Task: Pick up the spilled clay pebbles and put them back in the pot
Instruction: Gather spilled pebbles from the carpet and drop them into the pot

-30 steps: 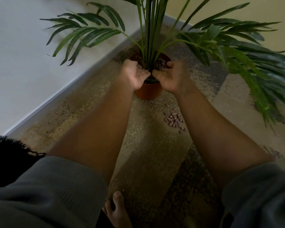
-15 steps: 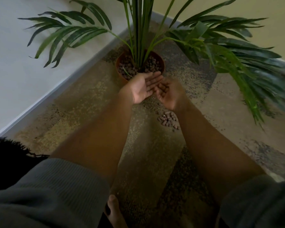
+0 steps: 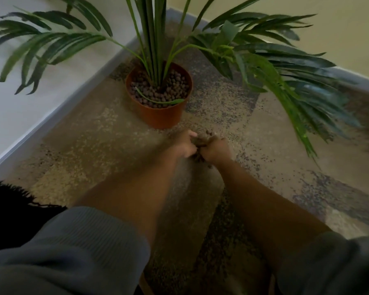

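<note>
Both hands, left hand (image 3: 183,143) and right hand (image 3: 216,149), are pressed together low on the carpet (image 3: 94,145), knuckles up, fingers curled around a heap of spilled clay pebbles (image 3: 201,141). Motion blur hides the fingertips, so whether the pebbles are truly gripped cannot be told. Pebbles appear small, rounded, brown. Just beyond the hands stands the terracotta pot (image 3: 158,116), filled with similar pebbles beneath palm fronds (image 3: 264,67). Grey sleeves (image 3: 73,248) are cut off below.
</note>
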`<state>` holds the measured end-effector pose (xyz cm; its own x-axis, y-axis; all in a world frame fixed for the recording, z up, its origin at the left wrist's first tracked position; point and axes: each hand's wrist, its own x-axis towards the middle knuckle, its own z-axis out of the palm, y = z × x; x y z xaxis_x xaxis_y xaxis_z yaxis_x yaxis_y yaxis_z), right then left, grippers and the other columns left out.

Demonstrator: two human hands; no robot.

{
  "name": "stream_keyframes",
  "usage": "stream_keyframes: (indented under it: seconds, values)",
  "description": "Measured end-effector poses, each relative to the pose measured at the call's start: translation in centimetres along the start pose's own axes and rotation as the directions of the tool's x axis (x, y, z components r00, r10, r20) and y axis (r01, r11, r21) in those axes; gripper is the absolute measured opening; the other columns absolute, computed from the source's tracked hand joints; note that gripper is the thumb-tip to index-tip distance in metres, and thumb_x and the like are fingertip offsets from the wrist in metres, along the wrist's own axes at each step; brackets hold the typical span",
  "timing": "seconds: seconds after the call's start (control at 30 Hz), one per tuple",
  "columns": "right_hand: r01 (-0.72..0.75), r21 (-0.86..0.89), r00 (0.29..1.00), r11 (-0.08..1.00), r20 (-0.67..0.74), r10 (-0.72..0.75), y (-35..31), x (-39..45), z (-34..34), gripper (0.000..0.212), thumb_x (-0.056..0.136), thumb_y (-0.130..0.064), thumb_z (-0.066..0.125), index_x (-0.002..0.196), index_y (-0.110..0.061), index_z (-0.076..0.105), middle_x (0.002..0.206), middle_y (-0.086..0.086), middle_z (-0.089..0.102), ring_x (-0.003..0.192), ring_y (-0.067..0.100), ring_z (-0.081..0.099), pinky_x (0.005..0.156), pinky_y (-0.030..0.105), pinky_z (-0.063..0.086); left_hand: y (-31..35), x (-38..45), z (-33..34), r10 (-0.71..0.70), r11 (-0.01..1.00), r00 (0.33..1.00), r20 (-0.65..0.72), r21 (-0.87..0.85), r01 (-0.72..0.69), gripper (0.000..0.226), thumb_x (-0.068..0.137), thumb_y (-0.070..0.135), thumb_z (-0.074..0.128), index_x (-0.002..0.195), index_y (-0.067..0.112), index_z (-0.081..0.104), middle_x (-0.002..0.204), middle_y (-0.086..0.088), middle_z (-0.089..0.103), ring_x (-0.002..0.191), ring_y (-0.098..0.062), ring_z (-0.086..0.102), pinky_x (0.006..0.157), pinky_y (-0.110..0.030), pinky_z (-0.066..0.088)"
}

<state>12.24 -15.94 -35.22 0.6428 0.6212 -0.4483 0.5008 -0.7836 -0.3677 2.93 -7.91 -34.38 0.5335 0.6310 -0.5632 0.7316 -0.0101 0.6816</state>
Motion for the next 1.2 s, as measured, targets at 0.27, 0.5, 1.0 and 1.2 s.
stream_keyframes:
  seconds: [0.27, 0.5, 1.0, 1.2]
  values:
    - [0.066, -0.154, 0.997, 0.986, -0.033, -0.072, 2.6, -2.1, 1.6, 0.054, 0.086, -0.042, 0.062, 0.134, -0.022, 0.048, 0.132, 0.012, 0.037, 0.116, 0.031, 0.051, 0.093, 0.039, 0.052, -1.8, -0.1, 2.2, 0.138, 0.949, 0.99, -0.036, 0.292, -0.122, 0.067, 0.07, 0.012, 0.08, 0.131, 0.018, 0.054, 0.135, -0.006, 0.047, 0.117, -0.025, 0.053, 0.101, -0.037, 0.047]
    - [0.262, -0.046, 0.964, 0.964, -0.039, -0.264, 3.1, -2.5, 2.6, 0.048, 0.088, -0.026, 0.063, 0.135, -0.02, 0.054, 0.133, 0.014, 0.045, 0.116, 0.031, 0.051, 0.096, 0.035, 0.045, -2.7, -0.6, 2.5, 0.132, 0.935, 0.99, -0.056, 0.34, -0.106, 0.036, 0.08, 0.013, 0.074, 0.111, 0.02, 0.059, 0.122, -0.003, 0.059, 0.108, -0.021, 0.058, 0.092, -0.034, 0.049]
    - [0.239, 0.016, 0.971, 0.971, -0.015, -0.239, 2.4, -2.2, 2.0, 0.01, 0.086, -0.018, 0.065, 0.092, -0.013, 0.071, 0.108, 0.008, 0.065, 0.106, 0.023, 0.05, 0.078, 0.026, 0.037, -2.6, -1.8, 1.8, -0.019, 0.938, 0.996, -0.09, 0.342, 0.049, 0.018, 0.08, 0.021, 0.068, 0.096, 0.017, 0.062, 0.099, -0.008, 0.064, 0.088, -0.027, 0.061, 0.075, -0.033, 0.051]
    - [0.208, -0.015, 0.978, 0.978, -0.017, -0.208, 1.5, -2.4, 1.9, 0.013, 0.09, -0.016, 0.062, 0.098, -0.012, 0.071, 0.112, 0.009, 0.06, 0.089, 0.015, 0.045, 0.074, 0.025, 0.036, -3.1, -1.9, 1.6, -0.006, 0.908, 0.997, -0.072, 0.418, 0.035, 0.025, 0.079, 0.018, 0.071, 0.102, 0.015, 0.063, 0.103, -0.009, 0.065, 0.094, -0.028, 0.062, 0.084, -0.037, 0.053]
